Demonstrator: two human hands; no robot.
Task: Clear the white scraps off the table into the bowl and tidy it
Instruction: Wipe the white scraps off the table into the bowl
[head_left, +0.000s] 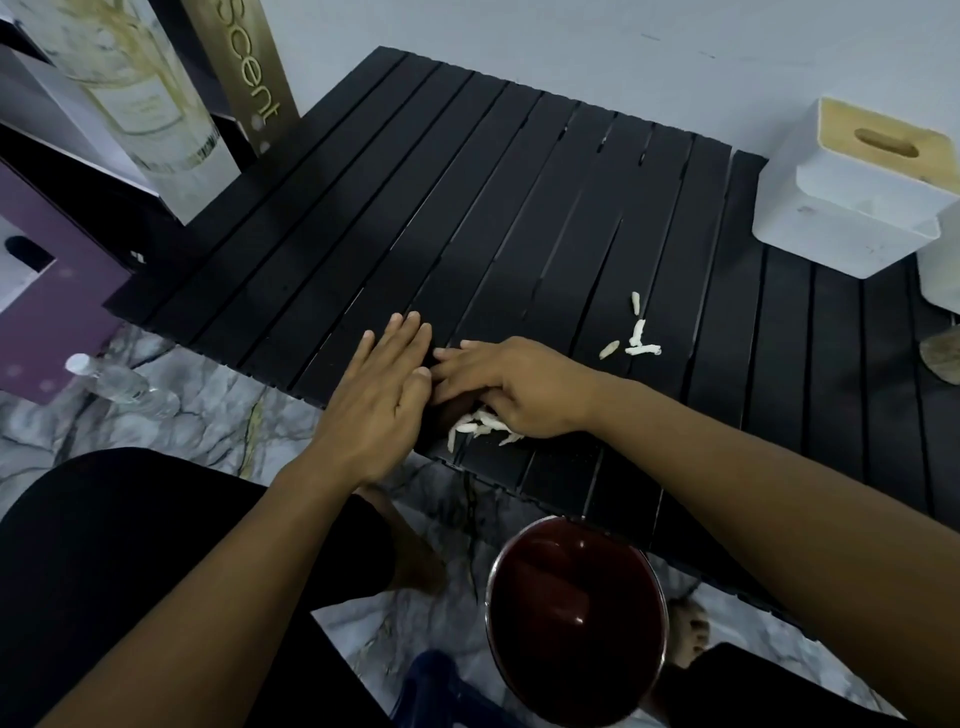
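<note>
My left hand (382, 389) lies flat on the black slatted table (467, 218) near its front edge, fingers straight and together. My right hand (511, 387) rests beside it, fingers reaching to the left hand, palm over a small heap of white scraps (475, 427) by the edge. Several more white scraps (636, 338) lie loose on the slats to the right of my right hand. A dark red bowl (574, 618) with a metal rim sits below the table's front edge, under my right forearm.
A white tissue box (852, 208) with a wooden lid stands at the table's right rear. Tall printed boxes (156, 104) lean at the left rear. A plastic bottle (119, 387) lies on the marble floor to the left. A rock-like object (943, 356) sits at the right edge.
</note>
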